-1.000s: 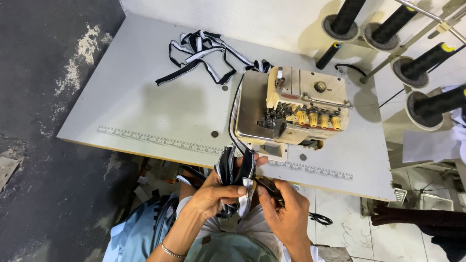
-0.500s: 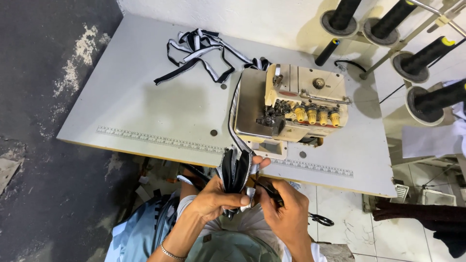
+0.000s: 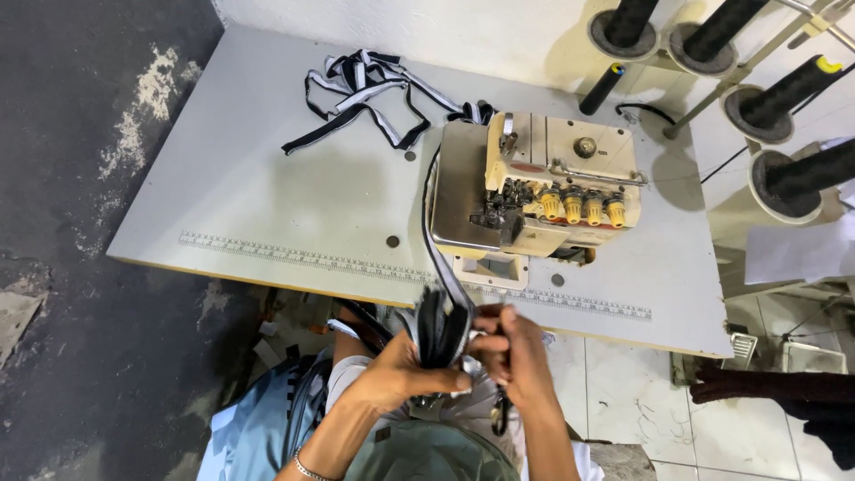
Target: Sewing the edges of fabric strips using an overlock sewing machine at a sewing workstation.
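Left hand (image 3: 401, 374) has its fingers curled tight round a bunch of black-and-white fabric strips (image 3: 438, 328), held just below the front edge of the grey table (image 3: 267, 205); one strip runs up from the bunch to the cream sewing machine (image 3: 534, 191). Right hand (image 3: 517, 352) is right beside the bunch, fingers bent and pinching at it, though what exactly it grips can't be told. A loose pile of the same strips (image 3: 365, 89) lies at the table's far side, and black thread cones (image 3: 784, 89) stand on the right.
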